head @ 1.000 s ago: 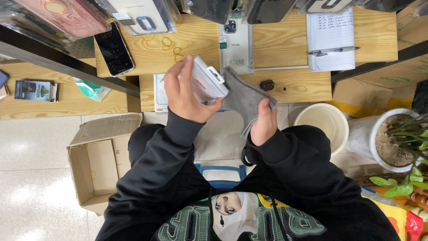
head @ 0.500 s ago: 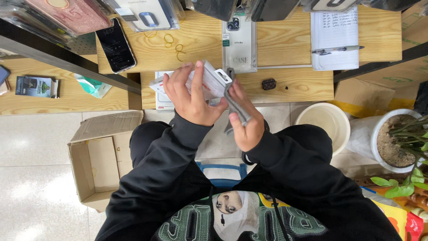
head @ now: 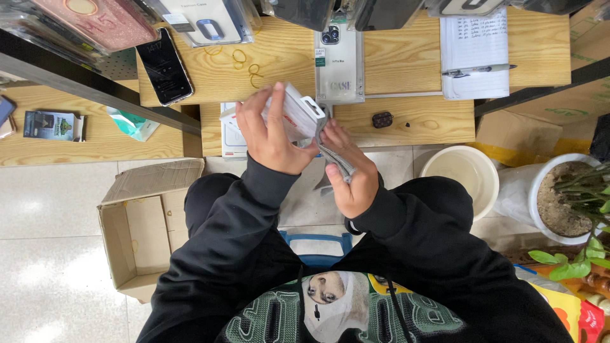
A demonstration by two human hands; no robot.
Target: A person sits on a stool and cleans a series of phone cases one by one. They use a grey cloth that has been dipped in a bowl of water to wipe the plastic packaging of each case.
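Seen from above: pale wooden desk [head: 406, 44] in stepped tiers over a light tiled floor [head: 44, 254]. On the desk: one black phone [head: 164, 66], three loose rubber bands [head: 244, 63], one clear packaged phone case [head: 340, 60], one notepad [head: 475, 54] with one pen [head: 478, 70] across it, one small dark earbud case [head: 382, 119]. On the floor: one open cardboard box [head: 136, 232] at left, one white bucket [head: 460, 174] and one potted plant [head: 565, 203] at right. Held above the desk's front edge: one small white box [head: 298, 114], gripped by left hand [head: 270, 133], fingers closed round it. Just beside, touching the box: right hand [head: 346, 171], fingers closed on one grey cloth [head: 335, 162].
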